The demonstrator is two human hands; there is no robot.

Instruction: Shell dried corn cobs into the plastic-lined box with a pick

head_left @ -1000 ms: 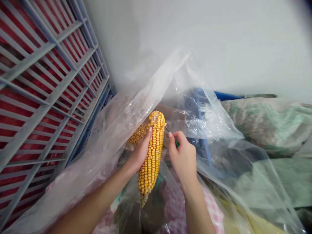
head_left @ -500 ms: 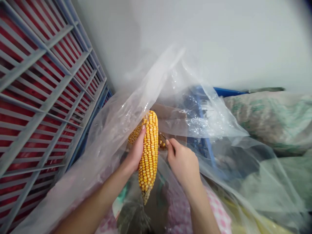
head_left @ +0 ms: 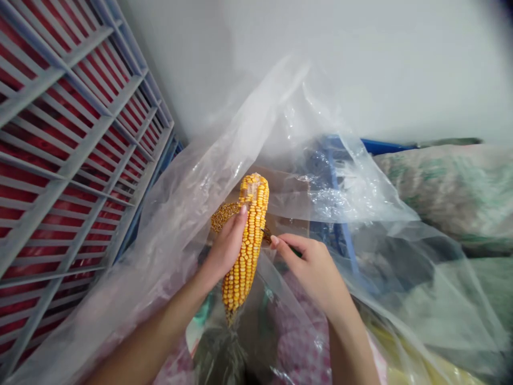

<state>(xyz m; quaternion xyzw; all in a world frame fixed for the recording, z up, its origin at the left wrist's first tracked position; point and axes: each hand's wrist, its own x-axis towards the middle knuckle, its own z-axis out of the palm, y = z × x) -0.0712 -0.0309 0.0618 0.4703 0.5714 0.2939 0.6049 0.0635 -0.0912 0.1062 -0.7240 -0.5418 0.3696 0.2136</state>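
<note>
Turned slightly since a moment ago, the cob (head_left: 247,243) stands upright over the clear bag (head_left: 192,198), left hand (head_left: 225,247) wrapped around it; right hand (head_left: 316,270) pinches a thin tool (head_left: 265,233) against its kernels.

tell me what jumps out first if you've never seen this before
A bright yellow corn cob stands nearly upright at centre, held in the left hand. The right hand presses a thin tool with a green handle against the cob's side. A big clear plastic bag billows around both hands, with loose kernels behind the cob, and a grey grille over red fills the left.
</note>
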